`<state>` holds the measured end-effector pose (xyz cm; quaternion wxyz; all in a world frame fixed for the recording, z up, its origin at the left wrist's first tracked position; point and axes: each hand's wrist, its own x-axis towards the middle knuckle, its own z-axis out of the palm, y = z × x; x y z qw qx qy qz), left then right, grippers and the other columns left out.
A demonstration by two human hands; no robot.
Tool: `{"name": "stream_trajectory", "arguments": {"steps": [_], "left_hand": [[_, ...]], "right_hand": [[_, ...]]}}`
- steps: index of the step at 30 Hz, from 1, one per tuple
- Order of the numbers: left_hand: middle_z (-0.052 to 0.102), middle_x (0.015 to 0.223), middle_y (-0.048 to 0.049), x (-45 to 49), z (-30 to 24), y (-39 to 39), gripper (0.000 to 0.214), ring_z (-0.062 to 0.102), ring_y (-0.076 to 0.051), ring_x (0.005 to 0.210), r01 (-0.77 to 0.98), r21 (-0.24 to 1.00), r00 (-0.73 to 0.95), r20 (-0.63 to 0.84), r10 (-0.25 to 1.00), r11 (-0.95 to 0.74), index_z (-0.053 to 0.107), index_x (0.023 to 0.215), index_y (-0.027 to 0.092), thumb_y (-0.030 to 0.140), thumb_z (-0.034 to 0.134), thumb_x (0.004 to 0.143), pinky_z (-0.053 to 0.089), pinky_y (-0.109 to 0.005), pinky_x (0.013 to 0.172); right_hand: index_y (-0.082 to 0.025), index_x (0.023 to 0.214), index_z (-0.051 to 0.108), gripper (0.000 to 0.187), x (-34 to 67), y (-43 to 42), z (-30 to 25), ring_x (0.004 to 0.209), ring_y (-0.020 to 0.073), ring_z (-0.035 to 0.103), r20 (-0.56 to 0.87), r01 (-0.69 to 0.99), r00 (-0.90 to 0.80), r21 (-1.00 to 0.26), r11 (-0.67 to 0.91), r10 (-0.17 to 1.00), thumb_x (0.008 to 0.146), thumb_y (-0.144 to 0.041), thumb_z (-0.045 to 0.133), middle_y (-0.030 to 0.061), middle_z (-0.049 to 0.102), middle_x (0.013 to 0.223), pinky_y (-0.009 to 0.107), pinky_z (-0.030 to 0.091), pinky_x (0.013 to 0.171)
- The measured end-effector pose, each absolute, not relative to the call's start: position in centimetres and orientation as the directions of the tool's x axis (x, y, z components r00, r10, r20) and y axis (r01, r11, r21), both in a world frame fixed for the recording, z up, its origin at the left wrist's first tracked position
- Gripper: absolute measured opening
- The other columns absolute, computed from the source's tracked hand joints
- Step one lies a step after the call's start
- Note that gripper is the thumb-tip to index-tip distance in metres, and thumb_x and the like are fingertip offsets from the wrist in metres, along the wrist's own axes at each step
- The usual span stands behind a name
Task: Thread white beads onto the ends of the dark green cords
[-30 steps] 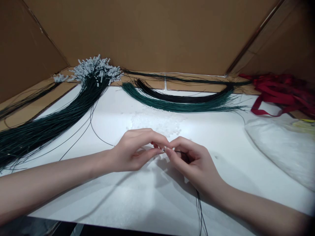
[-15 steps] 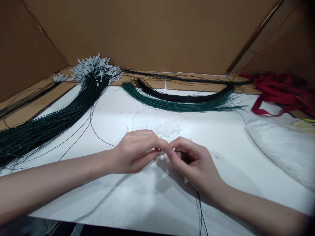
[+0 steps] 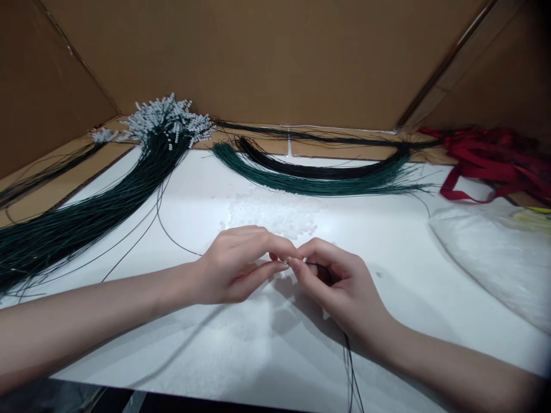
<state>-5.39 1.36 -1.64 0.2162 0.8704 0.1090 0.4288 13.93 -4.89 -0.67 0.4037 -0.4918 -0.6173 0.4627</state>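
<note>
My left hand [image 3: 241, 265] and my right hand [image 3: 333, 275] meet fingertip to fingertip over the white board. A tiny pale bead [image 3: 286, 263] shows at the tips of my left thumb and index finger. Thin dark wires [image 3: 318, 265] run through my right hand, pinched between thumb and index finger. Their tails [image 3: 350, 367] hang out below my right wrist, past the front edge. Just beyond my hands, loose white beads [image 3: 275, 213] lie spread on the board.
On the left lies a thick bundle of green wires [image 3: 107, 201] with white beaded ends [image 3: 167, 120]. Loose green wires [image 3: 318, 184] and black wires [image 3: 318, 169] lie behind the beads. At right are red ribbon [image 3: 495, 163] and a clear plastic bag [image 3: 495, 258]. Cardboard walls [image 3: 275, 63] enclose the back.
Both hands stay in nearly the same place. The fingertips have shifted slightly, and the bead between them shows a little more now.
</note>
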Motion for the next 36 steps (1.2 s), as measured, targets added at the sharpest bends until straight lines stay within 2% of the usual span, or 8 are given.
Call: {"name": "stream_trajectory", "arguments": {"steps": [6, 16, 25, 36], "left_hand": [[0.072, 0.090, -0.0069, -5.37, -1.63, 1.31, 0.025, 0.067, -0.013, 0.077, -0.015, 0.485, 0.599, 0.704, 0.381, -0.874, 0.062, 0.109, 0.012, 0.005, 0.067, 0.086, 0.056, -0.022, 0.070], [0.072, 0.083, -0.0070, -5.33, -1.60, 1.21, 0.020, 0.065, -0.012, 0.072, -0.007, 0.474, 0.610, 0.699, 0.372, -0.880, 0.062, 0.105, 0.010, 0.004, 0.066, 0.086, 0.054, -0.022, 0.065], [0.072, 0.090, -0.0079, -5.34, -1.52, 1.29, 0.025, 0.068, -0.012, 0.080, -0.025, 0.478, 0.607, 0.706, 0.366, -0.878, 0.062, 0.108, 0.008, 0.000, 0.067, 0.085, 0.056, -0.021, 0.072], [0.072, 0.090, -0.0072, -5.34, -1.70, 1.30, 0.027, 0.069, -0.012, 0.080, -0.017, 0.486, 0.595, 0.707, 0.382, -0.874, 0.062, 0.108, 0.009, 0.001, 0.068, 0.084, 0.057, -0.021, 0.072]], "right_hand": [[-0.017, 0.083, 0.064, 0.015, 13.92, -4.96, -0.64, 0.051, 0.0084, 0.032, 0.037, 0.218, -0.186, -0.973, 0.078, 0.982, 0.093, -0.027, 0.058, -0.0072, 0.037, 0.055, 0.024, 0.025, 0.047], [-0.016, 0.079, 0.063, 0.017, 13.91, -4.94, -0.68, 0.051, 0.0078, 0.033, 0.053, 0.243, -0.209, -0.964, 0.104, 0.977, 0.093, -0.026, 0.058, -0.0069, 0.037, 0.055, 0.023, 0.026, 0.047], [-0.017, 0.082, 0.063, 0.014, 13.93, -4.92, -0.73, 0.051, 0.0080, 0.034, 0.073, 0.226, -0.192, -0.967, 0.116, 0.979, 0.093, -0.025, 0.058, -0.0070, 0.038, 0.056, 0.023, 0.026, 0.047], [-0.017, 0.083, 0.064, 0.015, 13.87, -4.91, -0.78, 0.051, 0.0083, 0.034, 0.080, 0.212, -0.185, -0.970, 0.119, 0.979, 0.093, -0.026, 0.058, -0.0065, 0.040, 0.056, 0.023, 0.027, 0.048]]}}
